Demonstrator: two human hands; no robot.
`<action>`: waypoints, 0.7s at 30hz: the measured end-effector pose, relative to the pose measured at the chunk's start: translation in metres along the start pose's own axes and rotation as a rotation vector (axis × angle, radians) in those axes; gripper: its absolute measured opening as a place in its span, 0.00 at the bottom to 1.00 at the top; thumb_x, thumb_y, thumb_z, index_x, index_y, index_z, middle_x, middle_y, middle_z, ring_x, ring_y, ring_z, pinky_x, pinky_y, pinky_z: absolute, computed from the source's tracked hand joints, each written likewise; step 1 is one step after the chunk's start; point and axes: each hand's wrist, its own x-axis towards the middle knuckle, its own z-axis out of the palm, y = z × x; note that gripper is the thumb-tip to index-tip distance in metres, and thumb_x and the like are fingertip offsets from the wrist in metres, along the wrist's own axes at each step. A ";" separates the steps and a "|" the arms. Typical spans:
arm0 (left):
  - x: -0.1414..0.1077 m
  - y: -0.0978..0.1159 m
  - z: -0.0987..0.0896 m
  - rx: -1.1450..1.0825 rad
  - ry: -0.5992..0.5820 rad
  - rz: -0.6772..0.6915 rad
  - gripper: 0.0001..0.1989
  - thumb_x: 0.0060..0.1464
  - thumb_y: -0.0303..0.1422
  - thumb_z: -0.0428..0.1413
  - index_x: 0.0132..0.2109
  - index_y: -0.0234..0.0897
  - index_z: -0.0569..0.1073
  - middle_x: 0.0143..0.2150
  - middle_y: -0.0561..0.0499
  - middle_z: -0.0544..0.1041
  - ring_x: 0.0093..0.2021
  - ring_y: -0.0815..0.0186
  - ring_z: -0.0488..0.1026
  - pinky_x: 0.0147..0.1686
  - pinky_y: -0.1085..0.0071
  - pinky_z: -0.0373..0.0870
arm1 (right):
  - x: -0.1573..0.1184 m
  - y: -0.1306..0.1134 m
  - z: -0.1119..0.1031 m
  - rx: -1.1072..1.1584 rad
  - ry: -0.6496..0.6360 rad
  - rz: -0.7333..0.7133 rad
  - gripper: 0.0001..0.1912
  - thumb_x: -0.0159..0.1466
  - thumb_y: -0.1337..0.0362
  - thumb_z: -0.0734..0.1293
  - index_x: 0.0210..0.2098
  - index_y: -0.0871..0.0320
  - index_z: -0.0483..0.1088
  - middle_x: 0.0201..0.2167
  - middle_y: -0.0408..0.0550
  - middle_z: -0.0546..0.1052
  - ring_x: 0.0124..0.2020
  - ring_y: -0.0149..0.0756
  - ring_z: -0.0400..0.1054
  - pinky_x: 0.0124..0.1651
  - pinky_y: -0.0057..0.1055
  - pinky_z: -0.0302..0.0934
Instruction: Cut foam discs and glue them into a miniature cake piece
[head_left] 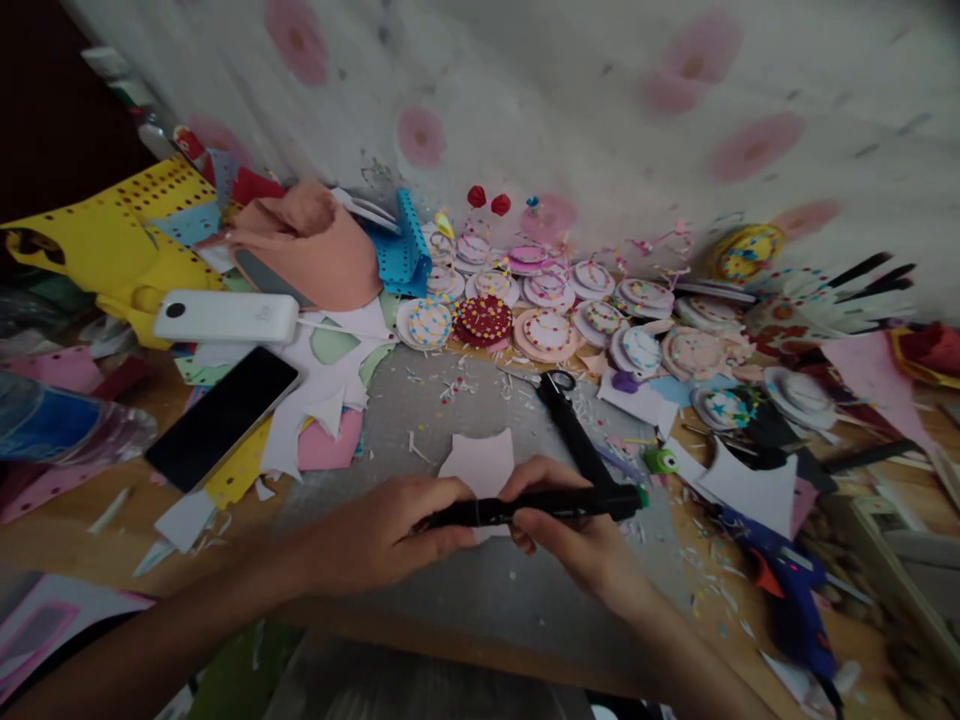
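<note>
Over the grey mat (442,385), both my hands are closed around a black marker (551,503) with a green end, held nearly level. My left hand (397,530) pinches its left end between thumb and fingers. My right hand (581,540) grips the barrel farther right, with the green end sticking out past it. Under the marker lies a pale pink paper piece (480,458), partly hidden by the marker and my fingers. A long black object (577,435) lies slanted just beyond my right hand, with a dark ring-like handle (559,380) at its far end.
Rows of small decorated paper hats (547,330) stand along the back. On the left are a phone (225,415), a white power bank (225,317), a plastic bottle (67,420) and paper scraps. A blue glue gun (799,590) lies right, near a small green figure (661,459).
</note>
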 end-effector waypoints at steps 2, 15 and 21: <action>-0.004 0.003 -0.001 0.077 0.030 -0.032 0.11 0.65 0.36 0.48 0.44 0.37 0.73 0.36 0.53 0.77 0.37 0.67 0.74 0.36 0.74 0.64 | -0.003 -0.005 -0.007 -0.029 -0.015 -0.032 0.12 0.63 0.56 0.70 0.42 0.55 0.73 0.27 0.42 0.72 0.26 0.30 0.66 0.28 0.26 0.61; -0.027 0.020 0.006 0.653 -0.035 0.049 0.10 0.64 0.32 0.48 0.42 0.35 0.73 0.37 0.45 0.78 0.37 0.55 0.76 0.36 0.64 0.66 | -0.018 -0.040 0.033 -1.572 -0.427 -0.452 0.12 0.58 0.76 0.66 0.42 0.61 0.69 0.35 0.52 0.77 0.32 0.43 0.71 0.29 0.37 0.61; -0.035 0.033 0.000 0.543 -0.305 -0.212 0.20 0.65 0.46 0.43 0.41 0.40 0.75 0.35 0.47 0.81 0.31 0.56 0.78 0.23 0.69 0.56 | -0.012 -0.022 0.055 -1.585 -0.398 -0.586 0.10 0.65 0.61 0.67 0.31 0.55 0.62 0.22 0.39 0.71 0.18 0.35 0.65 0.17 0.35 0.48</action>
